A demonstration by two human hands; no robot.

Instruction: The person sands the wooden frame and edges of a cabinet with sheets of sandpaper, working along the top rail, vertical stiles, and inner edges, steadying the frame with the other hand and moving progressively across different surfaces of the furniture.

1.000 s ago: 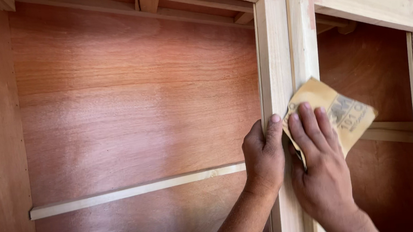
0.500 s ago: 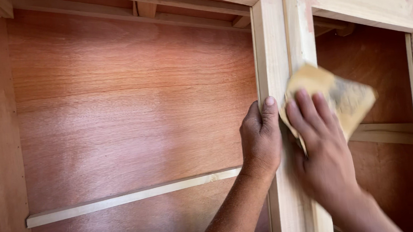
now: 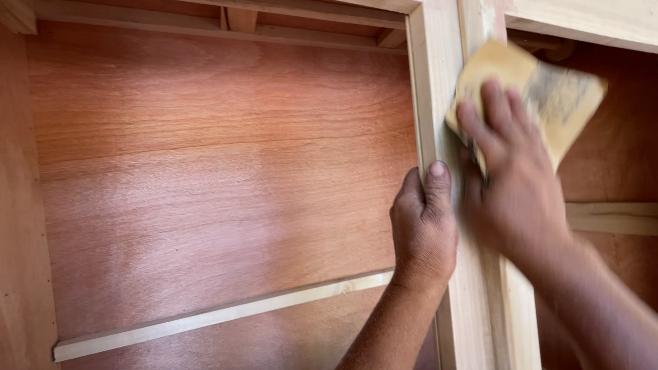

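While left hand [image 3: 424, 228] grips edge of pale upright post [image 3: 463, 292], fingers curled round inner face, thumb on front; right hand [image 3: 510, 182] presses folded tan sandpaper [image 3: 549, 93] flat against same post, at 1 o'clock from left hand. Right hand blurred, fingers spread over sheet. Reddish plywood back panel [image 3: 219, 178] at 9 o'clock; pale shelf strip [image 3: 214, 318] at 7 o'clock.

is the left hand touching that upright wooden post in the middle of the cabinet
Touching. The head view shows the left hand wrapped around the edge of the upright wooden post, its thumb lying flat on the post's front face with no gap.
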